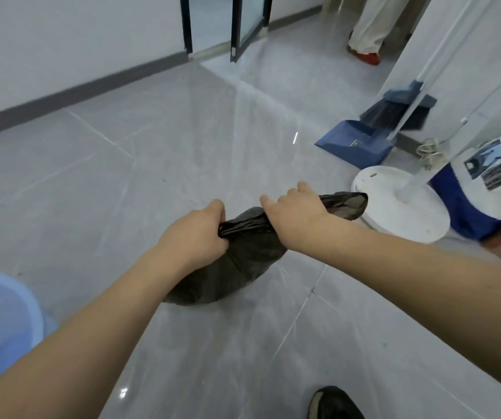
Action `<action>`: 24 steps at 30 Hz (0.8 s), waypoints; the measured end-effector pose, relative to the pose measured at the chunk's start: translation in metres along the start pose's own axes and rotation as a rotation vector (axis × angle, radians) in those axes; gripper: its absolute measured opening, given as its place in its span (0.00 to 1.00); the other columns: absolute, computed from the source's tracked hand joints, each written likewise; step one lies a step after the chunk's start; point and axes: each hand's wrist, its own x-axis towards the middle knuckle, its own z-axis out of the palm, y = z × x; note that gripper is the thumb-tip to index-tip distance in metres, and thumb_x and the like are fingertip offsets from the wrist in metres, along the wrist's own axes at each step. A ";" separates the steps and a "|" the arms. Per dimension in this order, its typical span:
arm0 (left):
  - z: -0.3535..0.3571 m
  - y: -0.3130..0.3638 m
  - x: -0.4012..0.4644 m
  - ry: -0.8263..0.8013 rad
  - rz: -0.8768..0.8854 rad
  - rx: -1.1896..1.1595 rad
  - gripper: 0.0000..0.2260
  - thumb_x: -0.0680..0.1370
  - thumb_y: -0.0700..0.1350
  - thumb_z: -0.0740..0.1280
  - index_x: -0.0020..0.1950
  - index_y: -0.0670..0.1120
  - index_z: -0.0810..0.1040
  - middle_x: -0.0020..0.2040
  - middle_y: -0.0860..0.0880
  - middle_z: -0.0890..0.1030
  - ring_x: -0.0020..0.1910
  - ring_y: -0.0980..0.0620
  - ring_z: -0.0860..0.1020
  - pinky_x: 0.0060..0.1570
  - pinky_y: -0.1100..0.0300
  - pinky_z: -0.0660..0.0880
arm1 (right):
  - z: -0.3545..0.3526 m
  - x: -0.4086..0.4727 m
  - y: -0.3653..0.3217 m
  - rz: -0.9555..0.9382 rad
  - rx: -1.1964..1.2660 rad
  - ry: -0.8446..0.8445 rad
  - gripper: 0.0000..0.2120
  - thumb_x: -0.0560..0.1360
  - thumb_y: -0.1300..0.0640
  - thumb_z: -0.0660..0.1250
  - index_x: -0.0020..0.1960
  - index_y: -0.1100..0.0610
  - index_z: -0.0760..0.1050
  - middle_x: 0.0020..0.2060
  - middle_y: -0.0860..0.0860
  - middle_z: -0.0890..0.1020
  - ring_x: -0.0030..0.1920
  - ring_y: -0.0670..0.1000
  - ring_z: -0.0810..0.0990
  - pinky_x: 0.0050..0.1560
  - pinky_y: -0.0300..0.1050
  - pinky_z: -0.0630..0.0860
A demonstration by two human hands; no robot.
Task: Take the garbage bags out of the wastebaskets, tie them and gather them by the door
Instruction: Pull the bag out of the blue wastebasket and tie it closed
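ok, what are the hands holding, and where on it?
Both grip the black garbage bag at its gathered top: left hand on one bunched end, right hand around the other.

Large glossy grey floor tiles (158, 140) run to a white wall (62, 40) edged by a dark grey baseboard (77, 89), with a black-framed glass door (243, 22) standing ajar at the far end. To the right (against another white wall) lean a blue broom (400, 107) and a blue dustpan (355, 143), near a white round fan base (394, 204).
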 end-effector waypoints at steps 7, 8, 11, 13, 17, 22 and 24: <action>-0.020 -0.006 -0.024 -0.383 -0.222 0.485 0.04 0.75 0.43 0.59 0.49 0.48 0.70 0.40 0.50 0.73 0.43 0.47 0.75 0.40 0.57 0.72 | 0.010 0.000 0.024 0.123 0.170 0.010 0.12 0.78 0.65 0.59 0.60 0.61 0.72 0.58 0.58 0.76 0.57 0.61 0.78 0.45 0.49 0.68; -0.019 -0.006 -0.025 -0.435 -0.248 0.514 0.05 0.76 0.42 0.58 0.49 0.48 0.71 0.40 0.50 0.74 0.43 0.47 0.76 0.43 0.57 0.74 | 0.013 0.001 0.027 0.127 0.170 -0.008 0.11 0.77 0.65 0.59 0.60 0.61 0.72 0.57 0.58 0.76 0.56 0.60 0.78 0.44 0.49 0.68; -0.016 -0.005 -0.021 -0.479 -0.323 0.498 0.07 0.76 0.39 0.57 0.44 0.46 0.74 0.38 0.48 0.76 0.44 0.46 0.79 0.50 0.54 0.78 | 0.018 0.002 0.037 0.114 0.156 -0.042 0.10 0.78 0.60 0.58 0.57 0.60 0.72 0.54 0.56 0.78 0.48 0.59 0.78 0.41 0.47 0.69; -0.020 -0.001 -0.014 -0.431 -0.367 0.469 0.07 0.75 0.37 0.57 0.42 0.44 0.74 0.37 0.46 0.75 0.45 0.43 0.80 0.52 0.51 0.78 | 0.018 0.001 0.046 0.087 0.146 -0.040 0.15 0.78 0.47 0.58 0.53 0.58 0.74 0.45 0.52 0.79 0.40 0.56 0.75 0.39 0.46 0.69; -0.041 0.017 0.012 -0.017 -0.285 0.520 0.12 0.77 0.36 0.58 0.56 0.42 0.78 0.52 0.43 0.80 0.52 0.41 0.79 0.44 0.53 0.72 | 0.014 0.004 0.077 -0.104 -0.032 0.015 0.38 0.68 0.22 0.49 0.48 0.55 0.75 0.33 0.49 0.75 0.35 0.52 0.77 0.32 0.46 0.73; -0.055 0.029 0.034 0.374 -0.037 0.515 0.04 0.76 0.38 0.58 0.47 0.43 0.71 0.45 0.40 0.80 0.42 0.37 0.78 0.35 0.54 0.65 | 0.012 0.008 0.126 -0.080 -0.067 0.064 0.42 0.60 0.17 0.48 0.46 0.53 0.73 0.31 0.47 0.73 0.34 0.52 0.76 0.35 0.47 0.77; -0.037 0.029 0.031 0.244 0.055 0.587 0.05 0.77 0.41 0.56 0.50 0.44 0.70 0.45 0.42 0.80 0.41 0.38 0.78 0.35 0.54 0.66 | 0.025 0.005 0.131 -0.033 -0.040 -0.022 0.42 0.59 0.17 0.51 0.46 0.54 0.73 0.32 0.48 0.73 0.35 0.53 0.77 0.36 0.46 0.76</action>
